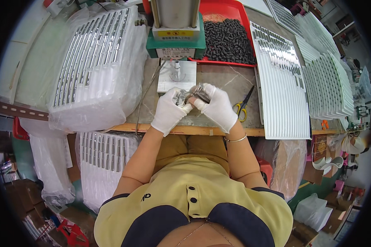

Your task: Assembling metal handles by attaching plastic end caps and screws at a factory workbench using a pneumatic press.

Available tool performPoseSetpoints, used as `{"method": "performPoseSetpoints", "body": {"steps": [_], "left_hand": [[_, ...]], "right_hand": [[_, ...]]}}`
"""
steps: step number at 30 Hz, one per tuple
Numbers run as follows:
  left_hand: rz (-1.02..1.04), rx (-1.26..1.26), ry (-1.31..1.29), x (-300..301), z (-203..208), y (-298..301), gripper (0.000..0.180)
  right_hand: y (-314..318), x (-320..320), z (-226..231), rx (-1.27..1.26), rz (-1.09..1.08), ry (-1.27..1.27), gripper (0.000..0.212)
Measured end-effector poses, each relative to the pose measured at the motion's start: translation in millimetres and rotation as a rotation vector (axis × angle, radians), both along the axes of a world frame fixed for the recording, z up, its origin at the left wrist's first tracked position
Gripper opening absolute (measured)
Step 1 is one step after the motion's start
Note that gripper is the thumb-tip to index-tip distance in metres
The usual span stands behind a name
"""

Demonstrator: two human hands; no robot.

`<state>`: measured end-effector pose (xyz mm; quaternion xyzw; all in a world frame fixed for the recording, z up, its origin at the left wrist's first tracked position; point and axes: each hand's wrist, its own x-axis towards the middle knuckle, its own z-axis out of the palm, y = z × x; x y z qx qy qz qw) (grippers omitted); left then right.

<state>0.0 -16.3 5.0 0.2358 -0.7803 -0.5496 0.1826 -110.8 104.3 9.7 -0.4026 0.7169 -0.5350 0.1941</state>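
My left hand [168, 111], in a white glove, is closed round small shiny metal pieces [180, 99]. Opposite it, my gloved right hand [219, 108] holds several shiny metal tubes [202, 96] between thumb and fingers. Both hands nearly meet above the table's front edge; bare skin shows at one right fingertip. Just beyond them stands a metal block [165, 85] with an upright pin [177, 66], under a green and grey press [177, 49]. What exactly the left fingers cover is partly hidden.
Black short tubes fill a red tray [251, 49] behind. Yellow-handled scissors [242, 111] lie right of my hand. A white ribbed tray [282, 111] carries dark and shiny tubes; more trays [329, 90] stack beyond. At left, plastic-wrapped trays [99, 88] hold shiny tubes. A cable [146, 94] crosses the table.
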Motion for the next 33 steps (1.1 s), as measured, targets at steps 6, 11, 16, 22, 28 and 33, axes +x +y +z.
{"method": "performPoseSetpoints", "body": {"steps": [6,11,16,22,28,33], "left_hand": [[0.253,-0.184,-0.003,-29.8,4.6,-55.3,0.036],[0.008,-0.279,-0.278,-50.9,-10.6,-99.4,0.037],[0.109,-0.121,0.052,-18.5,-6.0,-89.9,0.026],[0.051,0.416,-0.014,19.2,12.2,-63.7,0.025],[-0.228,0.538,-0.090,21.6,15.6,-28.5,0.020],[-0.182,0.101,0.069,12.3,-9.8,-11.2,0.022]], "right_hand": [[-48.5,-19.7,4.7,0.061,-0.248,0.115,0.015],[-79.7,-30.4,-4.1,-0.014,-0.121,-0.086,0.030],[-90.8,-28.4,-8.5,0.172,-0.115,0.032,0.035],[-64.5,-13.9,-6.9,0.049,-0.216,0.026,0.040],[-14.9,7.3,20.3,-0.138,0.042,-0.834,0.028],[-7.4,11.5,15.7,-0.103,-0.128,-0.554,0.016]]}}
